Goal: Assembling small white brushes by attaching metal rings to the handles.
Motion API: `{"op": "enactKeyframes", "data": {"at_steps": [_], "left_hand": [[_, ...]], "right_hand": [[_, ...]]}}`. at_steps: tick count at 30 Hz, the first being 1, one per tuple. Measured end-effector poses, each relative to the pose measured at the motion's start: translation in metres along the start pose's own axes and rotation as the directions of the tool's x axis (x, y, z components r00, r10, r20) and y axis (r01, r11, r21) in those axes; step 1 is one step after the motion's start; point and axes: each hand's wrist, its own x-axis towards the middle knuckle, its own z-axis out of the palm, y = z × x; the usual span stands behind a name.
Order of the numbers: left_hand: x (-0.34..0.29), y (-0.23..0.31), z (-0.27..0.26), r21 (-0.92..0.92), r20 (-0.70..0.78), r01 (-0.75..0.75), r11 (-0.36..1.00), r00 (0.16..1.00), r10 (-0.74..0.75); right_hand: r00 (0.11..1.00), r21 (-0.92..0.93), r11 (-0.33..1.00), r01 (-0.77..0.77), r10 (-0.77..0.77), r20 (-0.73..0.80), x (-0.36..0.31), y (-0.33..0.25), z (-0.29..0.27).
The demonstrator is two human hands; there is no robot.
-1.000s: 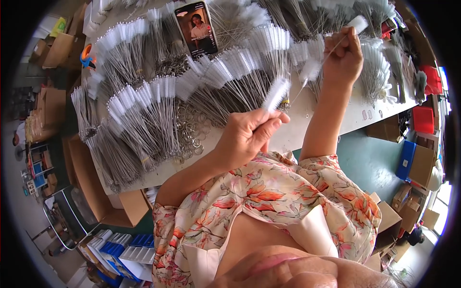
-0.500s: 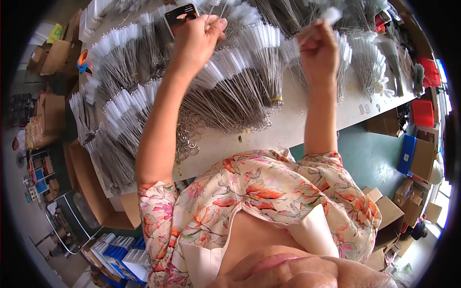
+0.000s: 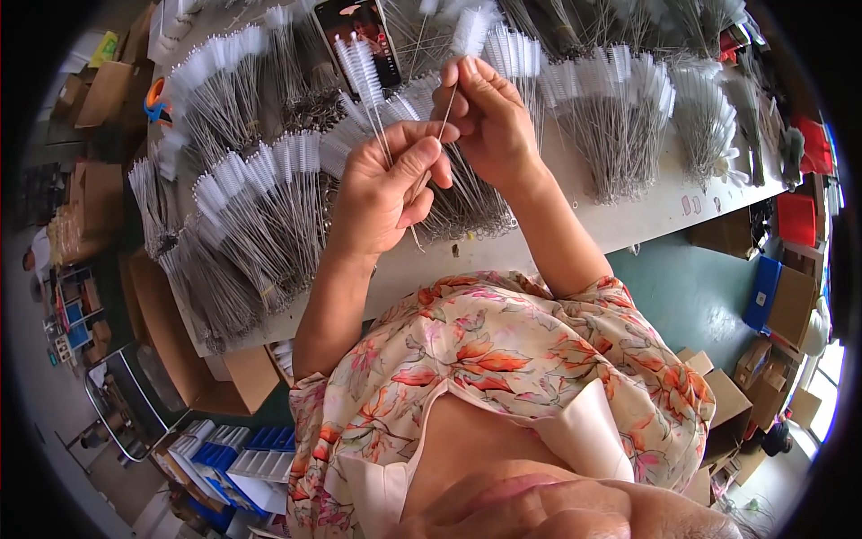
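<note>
In my left hand (image 3: pixel 391 184), closed over the worktable, are a couple of slim wire cleaning brushes (image 3: pixel 361 72) with white bristles pointing up and away from me. My right hand (image 3: pixel 494 121) pinches a thicker, fluffier white brush (image 3: pixel 471 34) just under its bristles. The thin stem of that brush slants down to my left fingers, which also seem to touch it. Both hands are close together above a dense row of wire brushes, and they hide part of it.
Bundles of white-tipped wire brushes (image 3: pixel 256 207) cover much of the table (image 3: pixel 628 225). A phone (image 3: pixel 359 36) lies at the back, orange-handled scissors (image 3: pixel 156 99) at the left edge. An open cardboard box (image 3: pixel 180 350) stands below left; a red bin (image 3: pixel 796 220) is at far right.
Both hands have come back toward me and together from wide apart over the bundles. The fluffy brush moved left with my right hand, and its stem now meets my left fingers.
</note>
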Motion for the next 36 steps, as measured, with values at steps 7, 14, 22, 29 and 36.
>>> {"op": "enactKeyframes", "data": {"at_steps": [7,14,22,29,36], "left_hand": [[-0.02,-0.017,0.01,0.598,-0.199,-0.107,0.794,0.94,0.277],[-0.02,-0.027,0.009,0.739,-0.11,-0.237,0.631,0.881,0.459],[-0.02,-0.045,-0.002,0.74,-0.161,-0.243,0.628,0.842,0.515],[-0.021,-0.046,-0.005,0.574,-0.218,-0.237,0.783,0.878,0.426],[-0.068,-0.043,-0.035,0.319,-0.019,-0.345,0.883,0.929,0.37]], "right_hand": [[0.973,-0.651,0.748,0.127,-0.223,-0.066,-0.008,-0.003,0.012],[0.907,-0.848,0.475,0.235,-0.421,0.016,-0.02,0.003,0.022],[0.892,-0.893,0.386,0.23,-0.45,0.035,-0.018,0.019,0.016],[0.901,-0.93,0.286,0.231,-0.424,0.094,-0.021,0.016,0.016],[0.818,-0.571,0.741,0.353,-0.54,-0.195,0.074,-0.101,0.017]]}}
